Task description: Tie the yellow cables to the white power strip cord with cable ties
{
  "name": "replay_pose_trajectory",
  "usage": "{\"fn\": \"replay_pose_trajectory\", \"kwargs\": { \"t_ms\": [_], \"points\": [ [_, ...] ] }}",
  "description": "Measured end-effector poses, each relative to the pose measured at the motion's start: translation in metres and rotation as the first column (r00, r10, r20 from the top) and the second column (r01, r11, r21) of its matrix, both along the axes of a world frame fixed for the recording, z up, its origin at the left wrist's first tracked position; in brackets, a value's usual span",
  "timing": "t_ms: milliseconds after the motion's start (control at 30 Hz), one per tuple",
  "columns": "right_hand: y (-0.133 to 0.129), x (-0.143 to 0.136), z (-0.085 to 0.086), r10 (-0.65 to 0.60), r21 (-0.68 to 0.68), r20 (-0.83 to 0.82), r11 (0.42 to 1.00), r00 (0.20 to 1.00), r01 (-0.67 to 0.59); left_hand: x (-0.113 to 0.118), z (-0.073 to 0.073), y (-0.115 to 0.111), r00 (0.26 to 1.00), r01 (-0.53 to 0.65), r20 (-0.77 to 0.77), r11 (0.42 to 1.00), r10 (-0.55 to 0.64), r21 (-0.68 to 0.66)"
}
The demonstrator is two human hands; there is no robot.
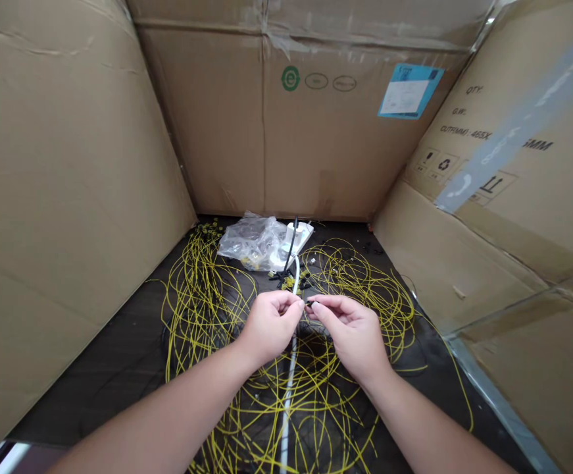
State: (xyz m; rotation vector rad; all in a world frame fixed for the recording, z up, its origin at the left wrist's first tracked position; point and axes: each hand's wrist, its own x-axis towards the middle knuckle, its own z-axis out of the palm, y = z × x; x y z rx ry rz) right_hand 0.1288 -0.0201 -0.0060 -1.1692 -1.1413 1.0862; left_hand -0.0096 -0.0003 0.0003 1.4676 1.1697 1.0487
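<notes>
My left hand is closed in a pinch at the middle of the dark table, and what lies between its thumb and fingers is too small to make out. Just to its right, my right hand pinches a small black piece at its fingertips. The two sets of fingertips almost meet. Under and around both hands spread thin yellow wires, loosely tangled with black ones. A white cable runs between the hands, from the front edge up toward the back.
Behind the hands lies a crumpled clear plastic bag beside a white device with a black upright stick. Small black and yellow parts are scattered there. Cardboard walls stand at the left, back and right.
</notes>
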Motion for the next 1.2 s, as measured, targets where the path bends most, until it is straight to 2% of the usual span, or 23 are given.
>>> {"fn": "replay_pose_trajectory", "kwargs": {
  "t_ms": [200,400,633,933,1200],
  "points": [
    [0.003,0.004,-0.006,0.033,-0.015,-0.066,0.999,0.997,-0.034,-0.001,-0.001,0.001,0.999,0.04,0.015,0.999,-0.04,-0.031],
    [0.005,0.004,-0.006,0.038,-0.086,-0.184,0.995,0.982,-0.054,-0.001,-0.002,0.002,0.988,0.117,0.117,0.979,-0.098,-0.165],
    [0.006,0.004,-0.007,0.027,-0.126,-0.275,0.99,0.961,-0.064,0.0,-0.002,0.002,0.989,0.097,0.127,0.983,-0.077,-0.158],
    [0.007,0.005,-0.012,0.033,-0.101,-0.181,0.994,0.983,-0.052,-0.001,-0.006,0.002,0.993,0.09,0.078,0.992,-0.083,-0.091],
    [0.005,0.008,-0.014,0.015,-0.001,0.006,1.0,1.0,-0.015,0.0,0.0,0.002,0.996,0.084,0.026,0.994,-0.083,-0.074]
  ]
}}
